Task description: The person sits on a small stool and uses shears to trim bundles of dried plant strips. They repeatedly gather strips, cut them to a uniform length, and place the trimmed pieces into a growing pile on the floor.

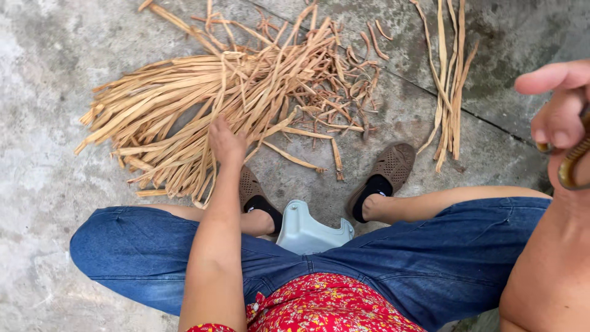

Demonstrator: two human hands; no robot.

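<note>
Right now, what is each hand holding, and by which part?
The right hand grips a brown coiled piece near its upper end; the rest is out of frame. The left hand reaches into the pile of dried straw strips, touching them; a closed grip cannot be told.

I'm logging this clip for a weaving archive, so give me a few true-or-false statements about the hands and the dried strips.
1. The left hand reaches into the big pile of dried strips. True.
2. The right hand is empty. False: it holds a dark twisted cord.
3. The person sits on a pale plastic stool. True.
4. The smaller bundle of strips lies across the lap. False: it lies on the concrete floor.
</note>
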